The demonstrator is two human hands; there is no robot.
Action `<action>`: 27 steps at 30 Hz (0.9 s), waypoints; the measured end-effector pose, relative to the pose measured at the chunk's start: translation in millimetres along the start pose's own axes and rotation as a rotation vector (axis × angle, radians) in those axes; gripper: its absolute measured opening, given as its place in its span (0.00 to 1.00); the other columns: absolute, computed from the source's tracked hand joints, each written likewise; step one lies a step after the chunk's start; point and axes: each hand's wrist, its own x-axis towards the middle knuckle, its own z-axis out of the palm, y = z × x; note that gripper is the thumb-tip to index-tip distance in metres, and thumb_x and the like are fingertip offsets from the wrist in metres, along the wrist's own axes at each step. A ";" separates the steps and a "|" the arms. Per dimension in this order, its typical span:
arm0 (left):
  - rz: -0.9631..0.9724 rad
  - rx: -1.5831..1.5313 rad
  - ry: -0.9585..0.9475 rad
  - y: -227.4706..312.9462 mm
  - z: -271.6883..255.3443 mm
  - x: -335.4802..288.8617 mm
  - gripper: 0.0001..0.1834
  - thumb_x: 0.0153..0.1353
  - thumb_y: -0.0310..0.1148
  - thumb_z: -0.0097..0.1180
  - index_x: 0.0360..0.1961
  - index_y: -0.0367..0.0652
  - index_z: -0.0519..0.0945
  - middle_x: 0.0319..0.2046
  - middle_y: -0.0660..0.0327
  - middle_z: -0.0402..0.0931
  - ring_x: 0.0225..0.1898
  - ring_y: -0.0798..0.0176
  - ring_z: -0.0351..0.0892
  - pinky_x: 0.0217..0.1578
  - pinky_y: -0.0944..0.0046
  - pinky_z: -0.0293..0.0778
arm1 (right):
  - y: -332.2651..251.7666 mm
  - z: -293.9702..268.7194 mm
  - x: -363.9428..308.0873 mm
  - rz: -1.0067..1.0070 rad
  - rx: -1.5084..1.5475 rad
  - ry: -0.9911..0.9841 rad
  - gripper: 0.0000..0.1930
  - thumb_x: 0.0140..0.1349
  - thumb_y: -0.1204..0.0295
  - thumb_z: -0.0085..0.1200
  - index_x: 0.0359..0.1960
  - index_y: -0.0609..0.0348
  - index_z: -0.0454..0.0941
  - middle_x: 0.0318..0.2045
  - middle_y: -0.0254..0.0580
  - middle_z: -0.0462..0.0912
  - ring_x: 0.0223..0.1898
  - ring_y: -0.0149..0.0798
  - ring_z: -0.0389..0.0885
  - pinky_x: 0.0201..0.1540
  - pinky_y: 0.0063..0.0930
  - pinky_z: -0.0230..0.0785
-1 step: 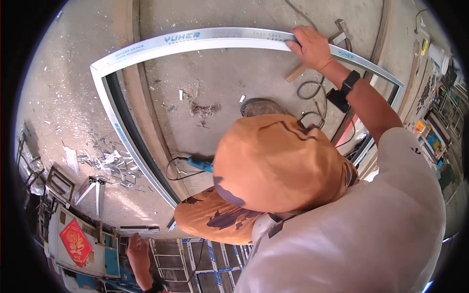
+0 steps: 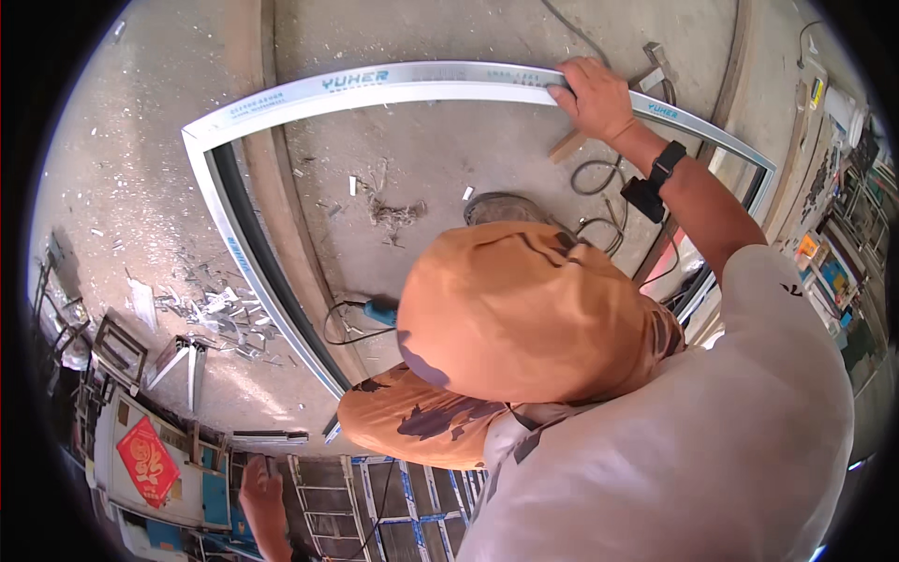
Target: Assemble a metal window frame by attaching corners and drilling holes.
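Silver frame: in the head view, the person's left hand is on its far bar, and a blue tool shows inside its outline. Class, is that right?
Not quite: the head view shows the right hand on the far bar of the silver frame. The blue tool does show inside its outline.

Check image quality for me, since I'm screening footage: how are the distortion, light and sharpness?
Head view: fisheye distortion bows the white frame, and the corners go black; head view: a pale bright patch lights the floor at lower left; head view: the right hand looks fairly clear, the left hand softer.
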 end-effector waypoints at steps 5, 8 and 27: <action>-0.153 0.141 0.076 99.2 -142.4 -87.5 0.26 0.60 0.35 0.57 0.61 0.48 0.71 0.41 0.53 0.81 0.39 0.58 0.79 0.40 0.62 0.75 | -1.2 -12.2 0.9 -0.016 0.050 -0.074 0.14 0.61 0.58 0.53 0.40 0.53 0.74 0.38 0.38 0.78 0.42 0.41 0.77 0.41 0.35 0.74; 0.216 0.322 0.223 157.0 -193.0 -80.3 0.28 0.56 0.24 0.51 0.61 0.35 0.69 0.52 0.48 0.75 0.51 0.55 0.75 0.51 0.59 0.69 | -7.2 -3.8 1.6 -0.047 0.069 -0.098 0.14 0.61 0.57 0.52 0.40 0.54 0.74 0.38 0.38 0.78 0.43 0.41 0.76 0.41 0.34 0.74; 1.286 1.117 0.027 581.8 -46.6 60.3 0.31 0.54 0.33 0.62 0.58 0.32 0.70 0.50 0.39 0.75 0.54 0.40 0.74 0.56 0.52 0.69 | -2.0 -42.2 10.4 0.064 0.226 -0.134 0.18 0.61 0.55 0.53 0.44 0.54 0.73 0.40 0.39 0.77 0.48 0.43 0.75 0.48 0.37 0.71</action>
